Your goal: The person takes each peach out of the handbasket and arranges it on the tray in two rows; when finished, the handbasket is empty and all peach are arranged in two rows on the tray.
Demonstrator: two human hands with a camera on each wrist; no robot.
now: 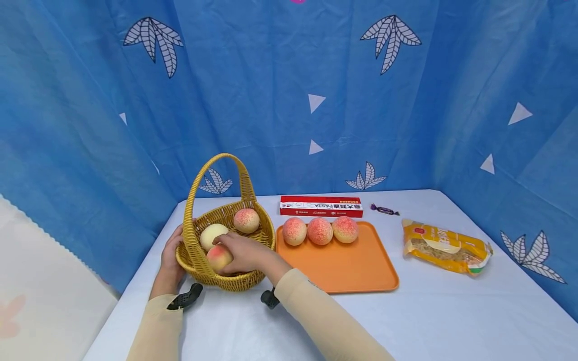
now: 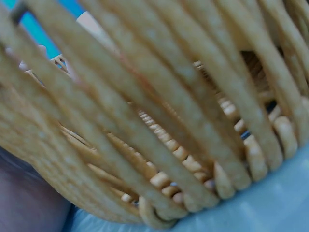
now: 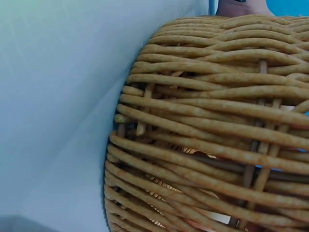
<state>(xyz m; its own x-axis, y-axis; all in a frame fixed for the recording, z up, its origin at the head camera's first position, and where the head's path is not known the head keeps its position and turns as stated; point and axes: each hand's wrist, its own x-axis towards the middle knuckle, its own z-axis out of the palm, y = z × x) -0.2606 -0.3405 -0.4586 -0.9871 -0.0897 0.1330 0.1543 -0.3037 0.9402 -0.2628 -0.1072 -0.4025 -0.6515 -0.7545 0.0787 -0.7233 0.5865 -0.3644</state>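
A woven basket (image 1: 235,284) with a tall handle stands on the left of the table. Inside it lie a pale round fruit (image 1: 212,235), a peach (image 1: 246,220) at the back and another peach (image 1: 219,257) at the front. My right hand (image 1: 246,253) reaches over the basket's right rim and holds the front peach, its fingers partly hidden. On the basket's left side, my left hand (image 1: 171,255) grips the rim, with some fingers out of sight. Woven wall of the basket fills most of the left wrist view (image 2: 159,111) and right wrist view (image 3: 207,106).
Right of the basket lies an orange tray (image 1: 338,268) with three peaches (image 1: 319,231) along its back edge. Behind it is a red pasta box (image 1: 321,206), with a purple-wrapped candy (image 1: 385,209) beside it. A yellow bread bag (image 1: 444,247) lies farther right. Blue curtains surround the table.
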